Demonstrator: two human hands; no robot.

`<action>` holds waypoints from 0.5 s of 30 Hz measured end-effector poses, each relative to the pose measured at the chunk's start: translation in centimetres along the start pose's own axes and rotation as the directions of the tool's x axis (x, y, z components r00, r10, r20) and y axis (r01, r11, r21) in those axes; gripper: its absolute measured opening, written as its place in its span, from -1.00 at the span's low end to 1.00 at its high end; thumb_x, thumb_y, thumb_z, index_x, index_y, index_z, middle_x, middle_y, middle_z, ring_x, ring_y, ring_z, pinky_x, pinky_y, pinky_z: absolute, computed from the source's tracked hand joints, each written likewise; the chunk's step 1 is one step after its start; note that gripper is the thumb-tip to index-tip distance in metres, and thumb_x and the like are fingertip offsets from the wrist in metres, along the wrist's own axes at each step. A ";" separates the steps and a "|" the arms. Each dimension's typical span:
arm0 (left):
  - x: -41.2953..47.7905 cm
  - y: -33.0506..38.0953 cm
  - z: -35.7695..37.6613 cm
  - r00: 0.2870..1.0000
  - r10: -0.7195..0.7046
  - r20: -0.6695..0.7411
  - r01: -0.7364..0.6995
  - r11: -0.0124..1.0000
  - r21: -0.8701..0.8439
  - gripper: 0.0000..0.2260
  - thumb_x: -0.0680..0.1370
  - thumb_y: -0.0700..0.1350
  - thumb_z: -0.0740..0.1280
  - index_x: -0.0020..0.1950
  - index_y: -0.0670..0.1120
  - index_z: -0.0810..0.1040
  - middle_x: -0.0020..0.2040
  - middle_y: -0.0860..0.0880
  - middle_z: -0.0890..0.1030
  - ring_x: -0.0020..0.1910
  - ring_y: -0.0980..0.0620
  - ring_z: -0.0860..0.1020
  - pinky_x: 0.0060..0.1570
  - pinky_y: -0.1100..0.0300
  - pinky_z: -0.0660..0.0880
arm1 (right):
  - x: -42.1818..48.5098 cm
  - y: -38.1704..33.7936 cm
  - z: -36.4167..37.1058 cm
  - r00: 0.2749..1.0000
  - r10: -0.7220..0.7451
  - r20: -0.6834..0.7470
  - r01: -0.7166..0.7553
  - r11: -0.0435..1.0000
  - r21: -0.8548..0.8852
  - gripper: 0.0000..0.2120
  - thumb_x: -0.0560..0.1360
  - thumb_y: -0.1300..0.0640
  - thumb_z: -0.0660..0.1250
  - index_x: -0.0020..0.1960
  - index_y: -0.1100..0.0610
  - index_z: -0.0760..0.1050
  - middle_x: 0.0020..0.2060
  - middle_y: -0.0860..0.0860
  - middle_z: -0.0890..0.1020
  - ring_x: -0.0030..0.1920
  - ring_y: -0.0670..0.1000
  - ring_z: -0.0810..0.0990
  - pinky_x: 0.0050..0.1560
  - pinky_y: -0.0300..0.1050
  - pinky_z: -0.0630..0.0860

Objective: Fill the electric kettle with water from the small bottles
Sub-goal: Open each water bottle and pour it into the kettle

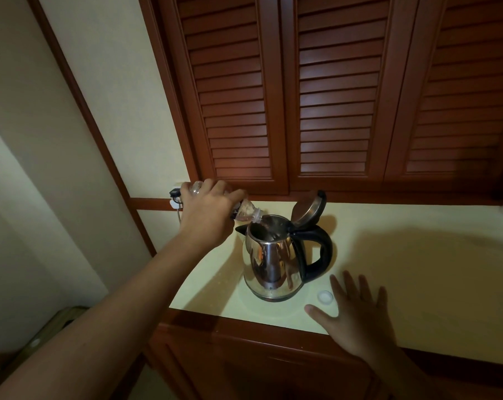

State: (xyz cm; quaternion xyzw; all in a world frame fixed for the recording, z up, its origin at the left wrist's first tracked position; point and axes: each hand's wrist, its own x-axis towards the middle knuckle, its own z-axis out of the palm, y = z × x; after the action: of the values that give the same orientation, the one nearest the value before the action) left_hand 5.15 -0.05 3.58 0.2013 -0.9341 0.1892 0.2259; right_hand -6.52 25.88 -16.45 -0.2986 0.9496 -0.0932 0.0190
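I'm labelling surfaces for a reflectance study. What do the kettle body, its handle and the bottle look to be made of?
Kettle body: polished metal, likely stainless steel; it mirrors the room.
Handle: black, slightly glossy, probably plastic.
Bottle, tilted in the left hand: clear thin plastic, see-through with ridges.

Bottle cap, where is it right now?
In the head view the white bottle cap lies on the counter, right of the kettle base, just left of the flat, open right hand.
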 end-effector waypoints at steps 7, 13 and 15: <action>0.3 0.0 0.3 0.999 0.035 -0.026 -0.034 0.999 0.025 -0.44 0.39 -0.08 0.56 0.35 0.16 0.52 0.22 -0.04 0.58 0.32 -0.15 0.46 0.30 -0.40 0.31 | -0.1 0.2 0.2 0.997 -0.012 -0.070 0.018 0.997 0.076 -0.01 0.37 -0.65 -0.17 0.62 -0.10 -0.01 0.65 0.00 -0.03 0.63 0.12 -0.14 0.54 0.32 -0.25; 1.0 0.1 0.5 0.989 0.124 -0.084 -0.117 0.990 0.082 -0.39 0.31 -0.18 0.58 0.33 0.10 0.57 0.18 -0.09 0.59 0.28 -0.19 0.48 0.32 -0.49 0.25 | 0.1 1.0 1.3 0.975 -0.092 -0.203 0.120 0.984 0.131 -0.23 0.45 -0.52 0.04 0.49 -0.08 0.32 0.55 -0.05 0.32 0.59 0.05 0.16 0.57 0.25 -0.18; 1.2 0.2 0.4 0.979 0.175 -0.100 -0.164 0.980 0.110 -0.38 0.31 -0.20 0.58 0.34 0.10 0.57 0.22 -0.11 0.58 0.34 -0.19 0.46 0.35 -0.54 0.21 | 0.3 1.3 1.8 0.963 -0.117 -0.244 0.159 0.974 0.163 -0.37 0.46 -0.43 0.14 0.37 -0.08 0.43 0.47 -0.06 0.45 0.55 0.06 0.28 0.56 0.28 -0.10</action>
State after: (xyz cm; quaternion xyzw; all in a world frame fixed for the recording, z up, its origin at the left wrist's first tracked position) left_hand 3.97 -0.36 3.80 0.1215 -0.9233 0.2658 0.2494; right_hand -7.33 26.50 -18.46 -0.3482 0.9097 -0.2146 -0.0721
